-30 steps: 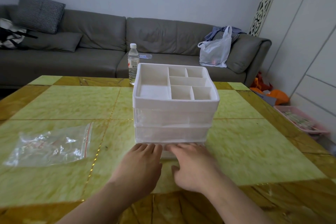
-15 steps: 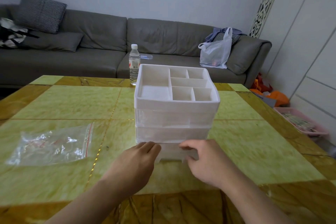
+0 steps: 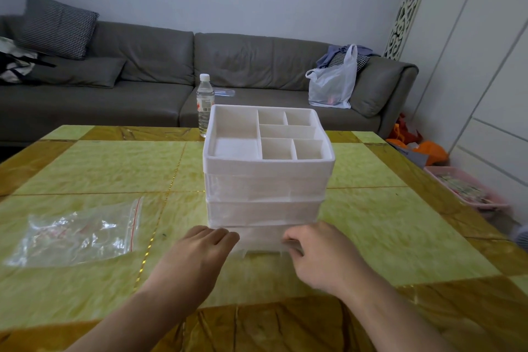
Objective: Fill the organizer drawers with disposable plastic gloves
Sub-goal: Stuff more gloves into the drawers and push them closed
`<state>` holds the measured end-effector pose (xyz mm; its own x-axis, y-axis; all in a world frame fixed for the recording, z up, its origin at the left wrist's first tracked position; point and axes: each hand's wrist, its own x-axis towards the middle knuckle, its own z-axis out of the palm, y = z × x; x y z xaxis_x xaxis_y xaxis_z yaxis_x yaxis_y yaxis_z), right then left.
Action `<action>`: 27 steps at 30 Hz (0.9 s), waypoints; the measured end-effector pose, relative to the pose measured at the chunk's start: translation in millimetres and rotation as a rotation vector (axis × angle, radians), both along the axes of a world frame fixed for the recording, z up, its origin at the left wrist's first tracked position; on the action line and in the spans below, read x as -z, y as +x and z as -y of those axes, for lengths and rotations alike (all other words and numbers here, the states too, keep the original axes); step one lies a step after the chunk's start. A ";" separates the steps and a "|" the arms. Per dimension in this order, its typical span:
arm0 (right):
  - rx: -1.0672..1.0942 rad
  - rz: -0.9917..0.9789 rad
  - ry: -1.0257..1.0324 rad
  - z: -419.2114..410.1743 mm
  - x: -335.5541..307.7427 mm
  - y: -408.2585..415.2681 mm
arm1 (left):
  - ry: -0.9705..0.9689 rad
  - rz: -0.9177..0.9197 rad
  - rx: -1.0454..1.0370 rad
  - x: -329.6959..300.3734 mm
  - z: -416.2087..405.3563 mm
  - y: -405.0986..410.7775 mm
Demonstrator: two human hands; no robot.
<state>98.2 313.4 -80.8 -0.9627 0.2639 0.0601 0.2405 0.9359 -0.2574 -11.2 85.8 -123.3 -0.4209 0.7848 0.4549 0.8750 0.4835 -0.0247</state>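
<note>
We note a grey sofa [image 3: 160,77] along the far wall, bearing a checked cushion [image 3: 57,26] at its left end and a white plastic carrier bag [image 3: 333,86] towards its right. In front of it stands a table [image 3: 100,168] with a green and amber marbled top. At the table's centre sits the white organizer [image 3: 267,168], its top tray divided into compartments, all bare, with drawers stacked beneath. The bottom drawer [image 3: 261,240] projects forward of the stack, partly open; its interior is blurred and we cannot tell its contents. On the table to the left, well apart from the organizer, lies a clear zip bag of disposable gloves [image 3: 77,233] with a red seal strip. A water bottle [image 3: 205,104] stands upright behind the organizer's left corner. The left hand [image 3: 197,257] rests against the drawer's left front, fingers curled at its edge. The right hand [image 3: 323,254] pinches the drawer's right front between fingers and thumb.
</note>
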 end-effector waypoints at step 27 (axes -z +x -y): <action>0.307 -0.138 -0.524 -41.3 18.8 -8.5 | 0.514 0.895 -0.370 8.8 -7.0 -19.7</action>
